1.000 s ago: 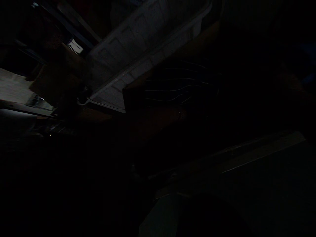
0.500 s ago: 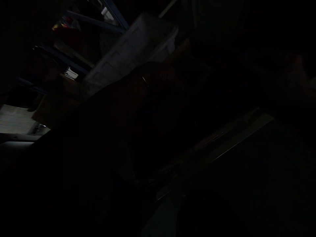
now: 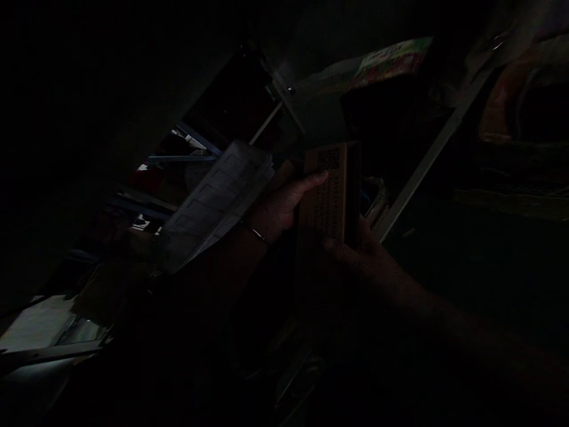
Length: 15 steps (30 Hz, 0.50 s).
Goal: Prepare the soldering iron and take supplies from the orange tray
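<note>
Most of the frame is very dark. A metal shelf rack (image 3: 427, 160) with pale slanted struts fills the upper right, dim packages lying on it. Left of centre, a translucent ribbed plastic bin (image 3: 213, 204) tilts from lower left to upper right. At centre sits a flat, rectangular brown cardboard box (image 3: 326, 196), printed with small text and a square code near its top. The left hand (image 3: 278, 204) comes in from the lower left, a thin bangle (image 3: 256, 232) on its wrist, fingers (image 3: 311, 178) curled over the box's left edge, gripping it. The right hand (image 3: 360, 252) reaches in from the lower right, its fingers closed on the box's lower right edge. Half a second earlier the view was nearly black, with no box visible; the bin lay higher in the frame.
</note>
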{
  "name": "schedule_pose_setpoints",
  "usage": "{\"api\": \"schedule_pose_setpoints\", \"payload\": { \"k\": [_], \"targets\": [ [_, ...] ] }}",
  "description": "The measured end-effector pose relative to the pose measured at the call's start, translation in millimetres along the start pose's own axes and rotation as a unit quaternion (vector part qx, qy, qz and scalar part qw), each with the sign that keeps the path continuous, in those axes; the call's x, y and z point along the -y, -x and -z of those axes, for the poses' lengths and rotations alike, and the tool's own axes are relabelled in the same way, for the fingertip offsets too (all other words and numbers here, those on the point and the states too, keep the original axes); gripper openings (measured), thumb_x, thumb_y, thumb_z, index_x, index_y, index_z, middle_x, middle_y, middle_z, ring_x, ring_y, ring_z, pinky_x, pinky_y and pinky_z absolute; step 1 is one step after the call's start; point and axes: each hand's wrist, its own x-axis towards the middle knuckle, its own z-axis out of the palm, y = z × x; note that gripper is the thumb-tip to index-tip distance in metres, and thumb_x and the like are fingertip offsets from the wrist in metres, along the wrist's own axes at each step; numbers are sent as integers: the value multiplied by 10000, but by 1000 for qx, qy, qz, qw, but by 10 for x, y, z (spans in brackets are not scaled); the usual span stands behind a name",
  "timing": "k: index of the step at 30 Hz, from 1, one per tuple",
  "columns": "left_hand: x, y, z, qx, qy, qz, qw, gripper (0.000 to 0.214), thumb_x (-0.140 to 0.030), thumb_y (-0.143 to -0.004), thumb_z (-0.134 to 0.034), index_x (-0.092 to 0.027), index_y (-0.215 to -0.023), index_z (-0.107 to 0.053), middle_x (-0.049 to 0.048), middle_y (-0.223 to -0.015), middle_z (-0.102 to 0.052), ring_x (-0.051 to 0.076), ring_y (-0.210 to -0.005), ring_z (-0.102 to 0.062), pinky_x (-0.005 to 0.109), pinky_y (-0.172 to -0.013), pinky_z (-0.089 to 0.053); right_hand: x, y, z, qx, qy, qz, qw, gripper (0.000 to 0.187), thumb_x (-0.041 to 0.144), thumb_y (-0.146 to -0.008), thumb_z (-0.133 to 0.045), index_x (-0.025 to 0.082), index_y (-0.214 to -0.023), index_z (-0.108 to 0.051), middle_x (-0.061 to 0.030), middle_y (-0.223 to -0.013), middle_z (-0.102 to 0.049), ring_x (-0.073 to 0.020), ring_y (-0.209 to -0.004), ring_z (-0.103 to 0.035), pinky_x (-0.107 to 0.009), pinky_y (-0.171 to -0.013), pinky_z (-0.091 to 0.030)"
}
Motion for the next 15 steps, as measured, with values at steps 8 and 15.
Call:
{"api": "schedule_pose_setpoints", "payload": {
  "k": [8, 15],
  "targets": [
    [187, -2, -904, -68, 52, 80, 993, 325, -453, -804, -654, -178, -977, -668, 56, -919, -723, 229, -1003, -651, 384, -931, -498, 334, 396, 824, -60, 9, -95, 994, 511, 536, -873, -523, 261, -1302, -491, -81, -1239, -613, -260, -1069, -623, -462, -926, -525],
    [235, -130, -2022, -69, 67, 245, 965, 404, -511, -888, -496, -154, -1000, -649, 71, -870, -722, 222, -935, -671, 371, -891, -519, 1255, 861, 1665, -62, -101, -215, 970, 481, 168, -777, -554, 196, -1257, -522, -78, -970, -709, -218, -737, -681, -366, -685, -585]
  ]
}}
